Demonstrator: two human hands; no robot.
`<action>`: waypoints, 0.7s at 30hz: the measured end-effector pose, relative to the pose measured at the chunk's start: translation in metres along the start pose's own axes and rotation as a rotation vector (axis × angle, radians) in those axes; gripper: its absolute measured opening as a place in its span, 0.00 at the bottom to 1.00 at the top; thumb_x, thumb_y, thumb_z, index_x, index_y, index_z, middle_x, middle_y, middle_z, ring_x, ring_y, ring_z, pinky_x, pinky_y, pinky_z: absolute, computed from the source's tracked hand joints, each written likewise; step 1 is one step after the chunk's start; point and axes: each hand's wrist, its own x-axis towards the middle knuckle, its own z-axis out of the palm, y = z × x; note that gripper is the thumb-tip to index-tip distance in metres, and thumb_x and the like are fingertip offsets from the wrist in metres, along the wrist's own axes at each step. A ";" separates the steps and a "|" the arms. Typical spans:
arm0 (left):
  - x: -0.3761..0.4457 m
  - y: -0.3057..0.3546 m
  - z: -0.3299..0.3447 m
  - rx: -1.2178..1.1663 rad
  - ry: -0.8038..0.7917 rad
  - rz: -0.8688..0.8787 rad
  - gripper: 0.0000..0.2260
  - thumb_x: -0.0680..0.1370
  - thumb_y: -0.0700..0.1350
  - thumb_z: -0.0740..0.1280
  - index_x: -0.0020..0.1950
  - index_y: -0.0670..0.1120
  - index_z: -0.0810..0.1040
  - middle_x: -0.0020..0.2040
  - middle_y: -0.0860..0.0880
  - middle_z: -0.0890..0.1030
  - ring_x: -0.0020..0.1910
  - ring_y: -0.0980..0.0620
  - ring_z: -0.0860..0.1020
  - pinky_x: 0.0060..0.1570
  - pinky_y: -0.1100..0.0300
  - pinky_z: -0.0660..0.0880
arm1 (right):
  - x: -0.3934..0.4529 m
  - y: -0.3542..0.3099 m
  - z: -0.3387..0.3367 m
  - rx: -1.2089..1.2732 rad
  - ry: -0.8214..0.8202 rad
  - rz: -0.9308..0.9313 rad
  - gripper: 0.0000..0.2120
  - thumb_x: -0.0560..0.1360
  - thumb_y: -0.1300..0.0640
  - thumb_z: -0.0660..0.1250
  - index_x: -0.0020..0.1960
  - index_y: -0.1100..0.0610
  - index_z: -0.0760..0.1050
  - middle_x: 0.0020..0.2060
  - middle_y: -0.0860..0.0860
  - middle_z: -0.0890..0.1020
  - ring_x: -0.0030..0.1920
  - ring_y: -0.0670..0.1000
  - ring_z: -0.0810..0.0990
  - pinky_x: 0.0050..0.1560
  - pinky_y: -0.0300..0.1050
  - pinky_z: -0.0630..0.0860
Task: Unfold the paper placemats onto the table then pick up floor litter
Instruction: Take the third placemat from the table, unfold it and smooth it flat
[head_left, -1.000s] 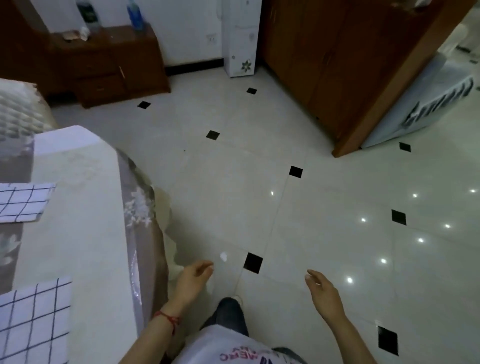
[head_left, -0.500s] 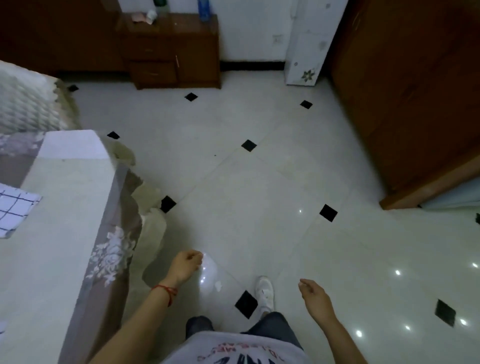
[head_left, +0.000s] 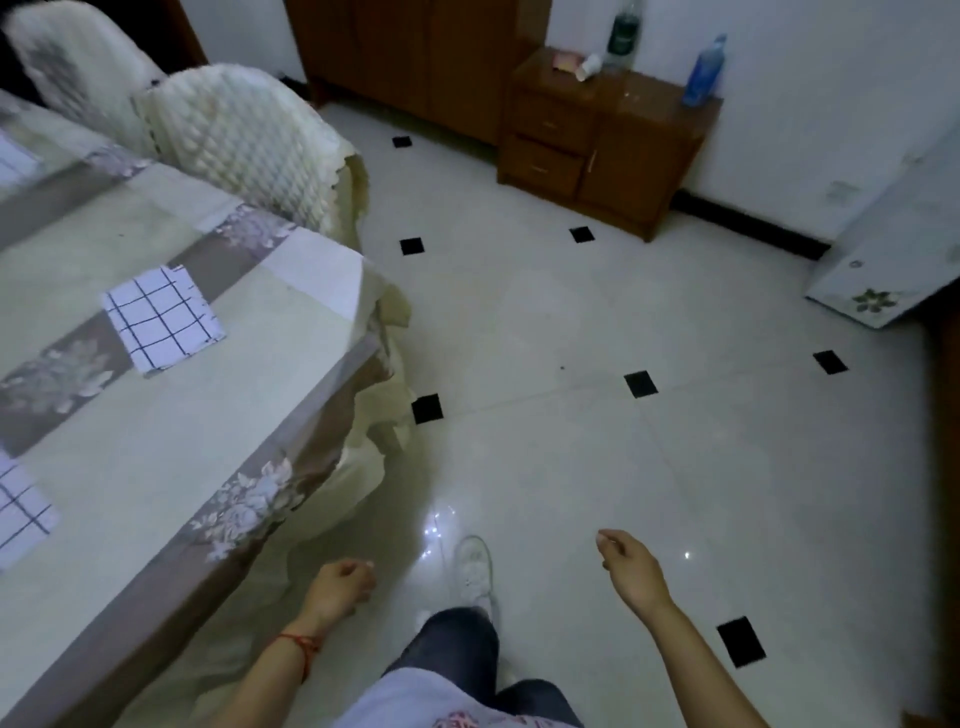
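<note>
The paper placemats already lie flat: one grid-printed placemat sits mid-table toward the far end, a second placemat at the table's left edge of view, so the step in hand looks like the litter hunt on the floor

To do it well, I judge the person should scan low along the drape at the table's near corner, where a pale scrap would hide against pale tile, then crouch and pinch it rather than sweep it

No clear litter shows now; only a tiny dark speck lies out on the open floor, too small to identify

The left hand is curled into a loose fist beside the tablecloth's hanging edge; whether it encloses anything I cannot tell. The right hand hangs relaxed with fingers loosely bent, holding nothing

The floor is glossy cream tile with small black diamond insets, mirroring ceiling lights. The tablecloth is smooth, cream with grey floral bands, under what seems a clear cover. The placemats are thin, white, squared with dark lines. A quilted cream chair cover is puffy; the wooden cabinet is dark and polished
</note>
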 end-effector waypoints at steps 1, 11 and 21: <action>0.007 0.005 0.001 -0.021 0.011 -0.016 0.12 0.78 0.40 0.60 0.36 0.46 0.74 0.38 0.42 0.77 0.33 0.48 0.73 0.34 0.62 0.65 | 0.013 -0.010 0.001 -0.017 -0.021 -0.010 0.16 0.79 0.54 0.58 0.63 0.59 0.71 0.60 0.57 0.77 0.59 0.56 0.76 0.60 0.43 0.68; 0.080 0.159 0.008 -0.113 -0.035 0.203 0.08 0.78 0.39 0.60 0.41 0.42 0.77 0.38 0.47 0.77 0.37 0.53 0.74 0.35 0.66 0.71 | 0.122 -0.139 0.003 -0.086 -0.137 -0.134 0.15 0.78 0.53 0.59 0.62 0.58 0.73 0.56 0.54 0.78 0.58 0.55 0.77 0.61 0.45 0.70; 0.109 0.268 -0.082 -0.374 0.288 0.363 0.07 0.75 0.46 0.65 0.41 0.51 0.82 0.43 0.47 0.83 0.43 0.48 0.80 0.51 0.53 0.76 | 0.184 -0.314 0.053 -0.132 -0.354 -0.403 0.12 0.78 0.53 0.59 0.59 0.54 0.74 0.50 0.49 0.79 0.54 0.51 0.78 0.52 0.38 0.69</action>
